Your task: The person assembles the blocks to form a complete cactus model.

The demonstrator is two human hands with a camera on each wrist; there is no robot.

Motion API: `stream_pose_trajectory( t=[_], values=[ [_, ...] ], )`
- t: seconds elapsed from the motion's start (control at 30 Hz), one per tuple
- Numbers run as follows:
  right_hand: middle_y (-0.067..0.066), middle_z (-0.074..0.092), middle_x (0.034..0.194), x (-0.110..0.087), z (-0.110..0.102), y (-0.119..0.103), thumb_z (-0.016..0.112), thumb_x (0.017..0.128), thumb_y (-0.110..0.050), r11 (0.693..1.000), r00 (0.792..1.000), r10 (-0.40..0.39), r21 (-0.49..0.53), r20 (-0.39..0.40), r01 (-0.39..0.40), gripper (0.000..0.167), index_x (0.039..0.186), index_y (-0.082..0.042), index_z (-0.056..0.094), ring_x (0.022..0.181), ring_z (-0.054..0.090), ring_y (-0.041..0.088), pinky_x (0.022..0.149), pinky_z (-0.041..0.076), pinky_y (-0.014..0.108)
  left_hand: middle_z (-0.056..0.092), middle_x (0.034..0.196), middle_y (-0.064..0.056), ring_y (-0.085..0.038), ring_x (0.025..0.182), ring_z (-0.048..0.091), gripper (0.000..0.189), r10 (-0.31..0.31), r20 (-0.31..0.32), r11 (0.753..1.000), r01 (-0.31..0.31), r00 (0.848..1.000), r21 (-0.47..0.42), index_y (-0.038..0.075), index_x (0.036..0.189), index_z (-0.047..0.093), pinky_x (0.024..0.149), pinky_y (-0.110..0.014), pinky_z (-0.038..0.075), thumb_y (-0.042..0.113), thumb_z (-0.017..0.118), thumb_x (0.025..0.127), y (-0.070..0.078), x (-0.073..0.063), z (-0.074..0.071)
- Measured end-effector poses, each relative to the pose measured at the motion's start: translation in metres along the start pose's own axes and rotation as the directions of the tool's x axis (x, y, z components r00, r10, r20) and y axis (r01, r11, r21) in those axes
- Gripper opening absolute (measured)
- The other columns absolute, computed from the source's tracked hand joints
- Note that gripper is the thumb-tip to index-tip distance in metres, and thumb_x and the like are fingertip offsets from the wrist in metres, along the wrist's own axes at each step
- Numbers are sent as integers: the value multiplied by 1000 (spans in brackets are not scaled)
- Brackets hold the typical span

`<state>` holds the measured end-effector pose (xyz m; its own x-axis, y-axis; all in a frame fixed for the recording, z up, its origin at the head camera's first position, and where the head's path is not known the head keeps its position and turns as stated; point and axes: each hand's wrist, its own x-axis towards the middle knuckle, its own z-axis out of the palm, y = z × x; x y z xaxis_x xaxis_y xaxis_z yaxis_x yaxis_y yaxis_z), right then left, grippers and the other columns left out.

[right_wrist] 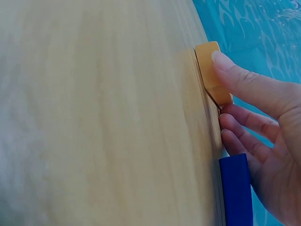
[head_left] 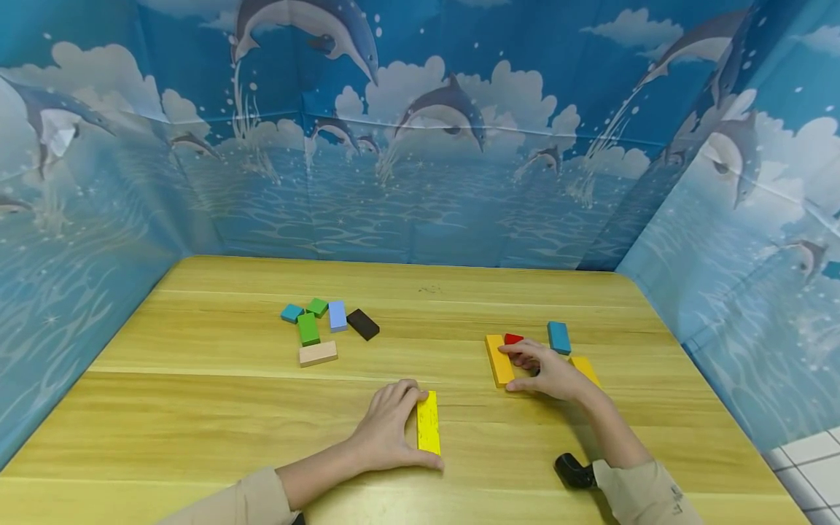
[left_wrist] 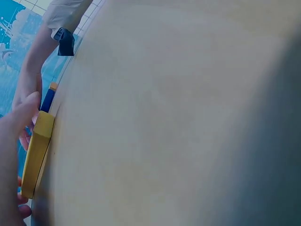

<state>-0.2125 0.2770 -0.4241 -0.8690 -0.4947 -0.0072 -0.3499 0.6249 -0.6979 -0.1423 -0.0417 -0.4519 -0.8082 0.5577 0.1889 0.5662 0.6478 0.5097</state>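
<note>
With thumb at the near end and fingers at the far end, my left hand [head_left: 390,430] grips a long yellow block [head_left: 429,423] lying on the table. The same yellow block [left_wrist: 37,153] shows along the left side of the left wrist view. My right hand [head_left: 547,372] pinches a long orange block [head_left: 499,361] by its right side and near end; in the right wrist view the thumb lies on the orange block [right_wrist: 211,70]. A red block [head_left: 514,338] peeks out behind the right fingers. A blue block [head_left: 559,338] lies beyond that hand, and a yellow-orange block [head_left: 584,370] is partly hidden by the wrist.
Farther left on the wooden table [head_left: 216,415] lie a teal block [head_left: 292,313], two green blocks [head_left: 308,329], a lavender block [head_left: 337,316], a black block [head_left: 363,324] and a beige block [head_left: 318,354]. A dolphin-print curtain [head_left: 420,197] surrounds the back and sides.
</note>
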Motion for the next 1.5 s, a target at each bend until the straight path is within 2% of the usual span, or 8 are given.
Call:
stream_pose_trajectory(
  t=[0.1, 0.2, 0.37, 0.67, 0.9, 1.07, 1.27, 1.5],
  values=[
    [11, 51, 117, 1, 1, -1, 72, 76, -27, 1000, 1000, 5, -12, -3, -5, 61, 129, -5, 50, 99, 51, 23, 84, 46, 33, 40, 127, -5, -22, 117, 36, 69, 6, 4, 1000, -6, 1000, -29, 12, 125, 47, 102, -48, 24, 58, 61, 75, -2, 0, 0],
    [12, 52, 117, 1, 3, -3, 72, 77, -27, 1000, 1000, -2, -25, -7, 2, 61, 129, -4, 50, 98, 51, 24, 84, 45, 37, 40, 127, -6, -24, 118, 35, 59, 6, 9, 999, -6, 1000, -52, 11, 125, 47, 102, -49, 24, 47, 59, 81, -3, 1, 1],
    [12, 54, 111, 3, 5, -8, 73, 77, -26, 999, 1000, -25, -43, -16, 24, 61, 127, -1, 50, 95, 51, 24, 82, 46, 38, 40, 127, -5, -24, 118, 35, 57, -7, 13, 996, 8, 1000, -87, 11, 125, 47, 103, -49, 23, 43, 62, 80, -3, 1, 0],
    [6, 50, 103, 11, 11, -11, 74, 75, -26, 1000, 999, 17, -18, -40, -18, 71, 132, 0, 40, 86, 49, 19, 71, 44, 25, 42, 125, -4, -23, 118, 36, 58, -19, 0, 990, 19, 1000, -137, 12, 124, 48, 104, -49, 22, 42, 64, 78, -3, 1, -1],
    [11, 46, 102, 15, 9, -10, 76, 73, -26, 992, 996, 86, 95, 26, -88, 91, 141, 3, 23, 83, 46, 20, 69, 43, 24, 42, 125, -4, -23, 117, 36, 58, -22, -1, 990, 21, 1000, -141, 12, 124, 49, 104, -48, 22, 42, 65, 77, -2, 1, -2],
    [14, 45, 101, 17, 6, -9, 77, 73, -21, 978, 993, 90, 183, 78, -103, 95, 143, 3, 17, 80, 45, 21, 67, 43, 23, 43, 125, -3, -23, 117, 36, 58, -21, -4, 990, 20, 1000, -138, 12, 124, 49, 104, -48, 22, 42, 65, 77, -3, 1, -2],
    [15, 45, 96, 20, 4, -11, 77, 73, -20, 975, 991, 74, 198, 114, -96, 96, 143, 4, 15, 76, 45, 19, 63, 43, 22, 42, 125, -3, -23, 117, 36, 56, -19, -5, 990, 18, 1000, -141, 12, 124, 48, 103, -49, 22, 41, 64, 79, -4, 1, -1],
    [15, 45, 94, 24, 3, -9, 76, 74, -18, 975, 988, 66, 201, 138, -93, 94, 142, 6, 15, 72, 44, 17, 61, 41, 21, 43, 124, -3, -23, 117, 36, 49, -31, -13, 987, 29, 999, -157, 12, 124, 49, 102, -48, 22, 28, 63, 79, -4, 1, -1]
  ],
)
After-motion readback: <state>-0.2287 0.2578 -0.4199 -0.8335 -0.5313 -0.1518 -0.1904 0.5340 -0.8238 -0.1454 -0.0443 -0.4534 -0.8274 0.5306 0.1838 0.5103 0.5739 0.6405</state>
